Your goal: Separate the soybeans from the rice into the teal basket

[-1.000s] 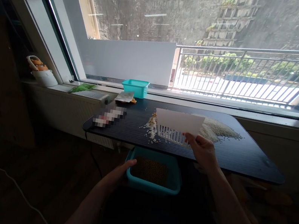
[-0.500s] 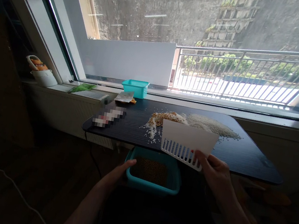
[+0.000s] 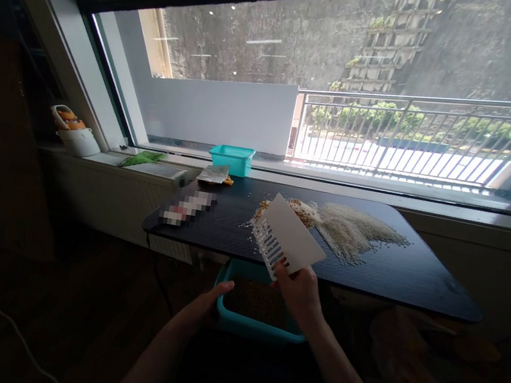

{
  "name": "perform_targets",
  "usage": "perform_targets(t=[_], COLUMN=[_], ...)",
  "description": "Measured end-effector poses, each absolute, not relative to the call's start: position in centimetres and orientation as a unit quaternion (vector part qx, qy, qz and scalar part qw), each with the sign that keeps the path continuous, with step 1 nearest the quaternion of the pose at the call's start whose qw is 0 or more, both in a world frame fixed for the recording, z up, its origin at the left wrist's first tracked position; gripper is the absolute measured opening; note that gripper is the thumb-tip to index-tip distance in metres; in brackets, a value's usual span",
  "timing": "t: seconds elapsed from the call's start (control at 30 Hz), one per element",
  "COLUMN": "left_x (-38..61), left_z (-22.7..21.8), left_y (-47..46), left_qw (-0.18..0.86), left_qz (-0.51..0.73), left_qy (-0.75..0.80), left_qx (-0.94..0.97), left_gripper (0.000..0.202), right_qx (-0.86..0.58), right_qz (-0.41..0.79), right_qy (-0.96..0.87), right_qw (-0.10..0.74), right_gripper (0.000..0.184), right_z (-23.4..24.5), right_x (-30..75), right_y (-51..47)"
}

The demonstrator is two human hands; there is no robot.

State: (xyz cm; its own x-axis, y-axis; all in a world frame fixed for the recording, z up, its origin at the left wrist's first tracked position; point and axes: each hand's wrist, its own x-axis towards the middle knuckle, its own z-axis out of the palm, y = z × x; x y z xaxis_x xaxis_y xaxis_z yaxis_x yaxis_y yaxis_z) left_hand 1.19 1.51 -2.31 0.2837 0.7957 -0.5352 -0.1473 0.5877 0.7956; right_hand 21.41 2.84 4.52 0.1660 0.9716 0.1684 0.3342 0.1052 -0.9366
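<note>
My left hand (image 3: 213,295) is closed on the left rim of a turquoise plastic bin (image 3: 256,329), thumb on top, just below the table's front edge. Brownish grains (image 3: 257,299) lie inside the bin. In my right hand (image 3: 300,290) is a white slotted scoop (image 3: 291,237), tilted, pinched at its lower edge, in front of the heaps on the table. Its slots point to the left. Behind it, partly hidden, lie yellow-brown kernels (image 3: 303,212) mixed with white grains. A wide pile of white rice-like grains (image 3: 352,227) spreads to the right.
The dark table (image 3: 417,277) stands under a large window. Toward its left end lie a blurred-out object (image 3: 188,208) and a pale packet (image 3: 213,173). A second turquoise bin (image 3: 232,160) is at the back by the sill. A white pot (image 3: 78,141) and green cloth (image 3: 143,159) sit farther left.
My right hand has moved left with the scoop and turned it, so its slotted side now faces left. More of the white grain pile shows. My left hand keeps hold of the bin.
</note>
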Motion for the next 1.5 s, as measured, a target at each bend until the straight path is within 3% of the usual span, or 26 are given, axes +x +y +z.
perform_targets(t=[0.47, 0.7, 1.5], left_x=[1.2, 1.2, 1.2], left_z=[-2.7, -2.7, -2.4], left_y=[1.6, 1.6, 1.4], left_qw=[0.744, 0.738, 0.722], left_qz=[0.329, 0.341, 0.337], left_qy=[0.491, 0.497, 0.512], left_qx=[0.313, 0.304, 0.32], left_gripper=[0.067, 0.066, 0.065], right_qx=[-0.591, -0.634, -0.736], right_qz=[0.268, 0.208, 0.178], right_qy=[-0.642, -0.628, -0.542], right_qw=[0.408, 0.4, 0.364], right_gripper=[0.038, 0.039, 0.043], right_z=[5.8, 5.9, 6.2], right_x=[18.5, 21.0, 29.7], right_y=[3.2, 3.6, 3.5])
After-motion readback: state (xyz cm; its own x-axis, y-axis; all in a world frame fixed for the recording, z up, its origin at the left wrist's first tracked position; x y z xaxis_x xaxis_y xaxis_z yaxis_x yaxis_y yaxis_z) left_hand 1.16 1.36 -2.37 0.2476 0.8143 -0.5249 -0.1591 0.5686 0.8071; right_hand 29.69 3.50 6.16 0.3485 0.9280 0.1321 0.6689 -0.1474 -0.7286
